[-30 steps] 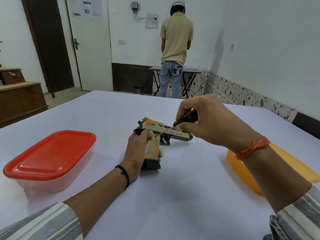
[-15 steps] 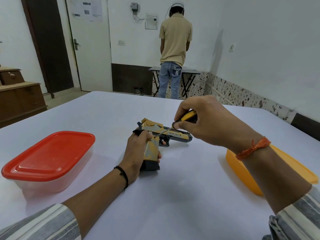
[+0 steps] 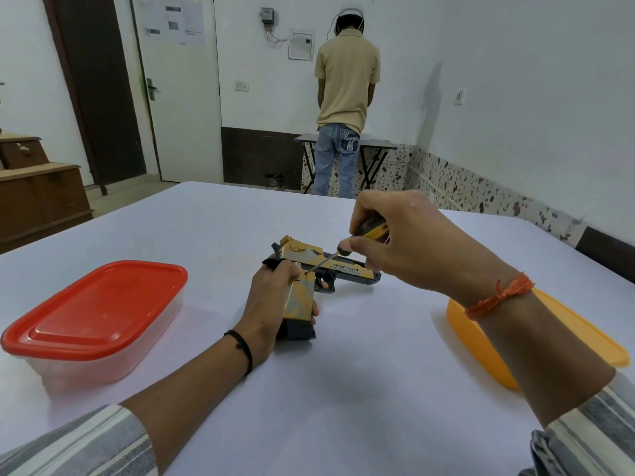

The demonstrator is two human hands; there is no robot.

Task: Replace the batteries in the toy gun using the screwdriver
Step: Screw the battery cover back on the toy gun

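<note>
White table (image 3: 343,407) in the foreground. On its left, clear tub (image 3: 103,352) under a red lid (image 3: 92,307); on its right edge, orange container (image 3: 488,348), partly hidden. Beyond, a person (image 3: 347,97) in a tan shirt and jeans, back turned, facing the wall at a small folding table (image 3: 374,146). Left of that, white door (image 3: 178,97) with papers (image 3: 182,24) stuck on it, beside a dark brown door (image 3: 99,87). Wooden cabinet (image 3: 37,197) at far left. Grey panel (image 3: 301,45) on the wall.
</note>
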